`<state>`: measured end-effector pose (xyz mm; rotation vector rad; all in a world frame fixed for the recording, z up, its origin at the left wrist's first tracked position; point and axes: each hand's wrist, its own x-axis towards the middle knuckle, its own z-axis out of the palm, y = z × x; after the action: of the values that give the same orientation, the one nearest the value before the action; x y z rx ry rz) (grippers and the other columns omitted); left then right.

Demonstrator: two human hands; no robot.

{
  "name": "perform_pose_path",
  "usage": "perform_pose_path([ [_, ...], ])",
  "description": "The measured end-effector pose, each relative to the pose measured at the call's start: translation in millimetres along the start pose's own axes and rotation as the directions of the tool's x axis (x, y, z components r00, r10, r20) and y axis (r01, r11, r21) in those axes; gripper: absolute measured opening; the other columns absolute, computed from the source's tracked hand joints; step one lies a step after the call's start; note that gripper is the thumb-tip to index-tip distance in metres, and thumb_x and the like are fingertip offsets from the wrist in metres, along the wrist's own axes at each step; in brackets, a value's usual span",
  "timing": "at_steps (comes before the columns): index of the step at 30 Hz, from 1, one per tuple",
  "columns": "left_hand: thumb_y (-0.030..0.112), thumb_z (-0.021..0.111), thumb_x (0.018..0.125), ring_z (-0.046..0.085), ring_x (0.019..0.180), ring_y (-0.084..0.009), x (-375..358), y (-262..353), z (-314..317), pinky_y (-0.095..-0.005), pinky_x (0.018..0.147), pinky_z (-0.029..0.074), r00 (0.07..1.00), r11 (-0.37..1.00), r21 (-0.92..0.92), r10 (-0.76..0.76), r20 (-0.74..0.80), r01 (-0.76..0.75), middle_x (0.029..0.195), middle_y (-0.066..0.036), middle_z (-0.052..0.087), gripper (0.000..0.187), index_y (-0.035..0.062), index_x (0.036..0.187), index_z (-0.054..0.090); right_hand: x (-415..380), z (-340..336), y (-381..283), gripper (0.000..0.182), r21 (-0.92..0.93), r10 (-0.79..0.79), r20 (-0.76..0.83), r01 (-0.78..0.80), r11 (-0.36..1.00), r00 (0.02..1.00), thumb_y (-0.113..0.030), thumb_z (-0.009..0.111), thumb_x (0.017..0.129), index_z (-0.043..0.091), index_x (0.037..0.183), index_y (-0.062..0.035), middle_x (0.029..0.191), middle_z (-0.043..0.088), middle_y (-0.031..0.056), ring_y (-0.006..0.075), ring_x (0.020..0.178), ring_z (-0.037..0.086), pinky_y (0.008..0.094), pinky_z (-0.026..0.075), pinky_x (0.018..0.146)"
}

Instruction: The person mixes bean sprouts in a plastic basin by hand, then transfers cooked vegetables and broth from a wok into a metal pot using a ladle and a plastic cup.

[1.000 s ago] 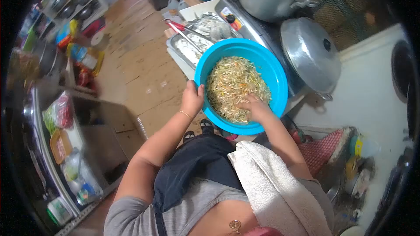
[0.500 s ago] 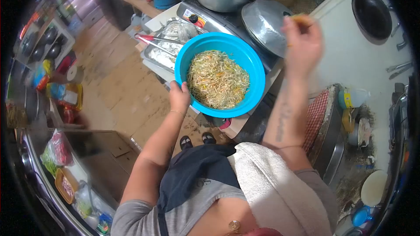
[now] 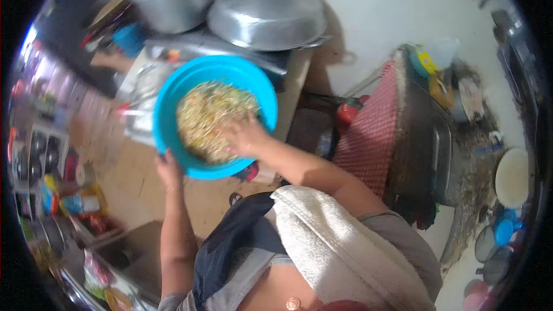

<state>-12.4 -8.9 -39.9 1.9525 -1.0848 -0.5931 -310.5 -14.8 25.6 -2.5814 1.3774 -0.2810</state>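
Left hand (image 3: 168, 168) is gripping the blue bowl (image 3: 173, 93) at its lower rim, left of centre; right hand (image 3: 246, 136) is digging loosely into pale, stringy noodles (image 3: 207, 116).

Single head view, steeply downward, close.

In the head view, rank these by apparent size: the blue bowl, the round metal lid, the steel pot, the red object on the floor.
Blue bowl and metal lid look alike; the bowl is nearer the camera, so unranked.
Steel pot, partly cut off.
Red object, smallest.
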Motion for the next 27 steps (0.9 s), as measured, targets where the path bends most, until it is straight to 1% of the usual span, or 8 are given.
perform_pose_path([
  [8,0.033,0.049,0.099,0.064,0.09,-0.0364,27.7,-23.5,3.9,-0.0457,0.079,0.049,0.992,0.944,0.318,0.11,-0.055,-0.087,0.102,-0.025,0.066,0.041,-0.0053,0.109,0.059,-167.1,-88.8,139.5,0.042,-0.142,0.164,-0.031,-0.167,0.976,0.986,-0.042,0.073,0.074,0.07,0.112,-0.0236,0.146,0.044,0.0054,0.0394,0.145,0.015,0.0826,0.007,0.099],
  [10,0.033,0.045,0.1,0.064,0.091,-0.0389,36.5,-32.3,-0.5,-0.0469,0.078,0.049,0.992,0.928,0.352,0.119,0.036,-0.124,0.102,-0.027,0.065,0.04,-0.0041,0.106,0.059,-224.6,-157.5,203.9,0.017,0.033,0.464,-0.033,-0.463,0.886,0.885,-0.026,0.071,0.079,0.072,0.091,-0.0147,0.115,0.066,0.0077,0.036,0.121,0.052,0.0719,0.03,0.099],
  [13,0.038,0.047,0.099,0.065,0.08,-0.0432,38.3,-24.2,-4.4,-0.0517,0.069,0.051,0.975,0.716,0.69,0.211,-0.072,-0.105,0.089,-0.026,0.066,0.043,-0.0027,0.095,0.059,-355.9,-225.3,318.3,0.011,0.845,0.885,-0.466,-0.306,0.439,-0.018,-0.009,0.061,0.088,0.071,0.092,-0.0078,0.089,0.07,0.0067,0.0171,0.085,0.065,0.0324,0.052,0.076],
  [14,0.038,0.048,0.098,0.066,0.079,-0.0424,42.3,-26.6,-6.7,-0.0519,0.067,0.052,0.953,0.668,0.716,0.304,-0.014,-0.203,0.09,-0.026,0.067,0.043,-0.0029,0.094,0.06,-397.0,-277.3,323.0,0.011,0.577,0.644,-0.753,-0.604,0.549,-0.133,-0.012,0.065,0.086,0.07,0.09,-0.0034,0.088,0.07,0.0101,0.0204,0.083,0.066,0.0341,0.051,0.074],
  [16,0.039,0.049,0.097,0.066,0.078,-0.0429,40.3,-16.6,-0.8,-0.0525,0.067,0.052,0.952,0.646,0.757,0.283,-0.117,-0.099,0.089,-0.025,0.068,0.044,-0.0033,0.098,0.06,-489.1,-361.1,356.1,0.027,0.401,0.465,-0.839,-0.899,0.178,-0.282,-0.026,0.069,0.083,0.069,0.096,-0.0026,0.089,0.068,0.0169,0.0321,0.083,0.065,0.0419,0.05,0.077],
  [19,0.038,0.051,0.095,0.066,0.08,-0.0406,33.8,1.3,-4.0,-0.0512,0.07,0.052,0.942,0.596,0.803,0.28,-0.185,-0.02,0.089,-0.022,0.068,0.041,-0.0012,0.102,0.061,-583.9,-443.7,370.8,0.033,0.008,0.339,-0.938,-0.984,-0.18,-0.07,-0.032,0.066,0.086,0.068,0.1,-0.0022,0.105,0.067,0.0174,0.0351,0.098,0.062,0.045,0.048,0.084],
  [25,0.035,0.056,0.089,0.066,0.088,-0.0332,-36.2,63.0,19.2,-0.0465,0.078,0.052,0.939,0.435,0.9,0.323,-0.116,-0.038,0.092,-0.015,0.069,0.037,0.0056,0.11,0.062,-718.7,-431.4,445.9,0.034,0.01,0.692,-0.702,-0.974,-0.225,-0.167,-0.031,0.066,0.086,0.066,0.103,-0.0017,0.105,0.066,0.0177,0.035,0.098,0.062,0.0445,0.048,0.084],
  [27,0.039,0.061,0.087,0.049,0.124,-0.0388,-68.2,98.3,30.9,-0.0478,0.104,0.039,0.936,0.526,0.841,0.219,-0.276,0.125,0.119,-0.023,0.061,0.047,0.0055,0.118,0.056,-729.4,-424.1,467.2,0.034,0.034,0.693,-0.695,-0.972,-0.233,-0.191,-0.031,0.066,0.086,0.066,0.103,-0.0015,0.106,0.066,0.0178,0.0349,0.098,0.062,0.0444,0.048,0.084],
])
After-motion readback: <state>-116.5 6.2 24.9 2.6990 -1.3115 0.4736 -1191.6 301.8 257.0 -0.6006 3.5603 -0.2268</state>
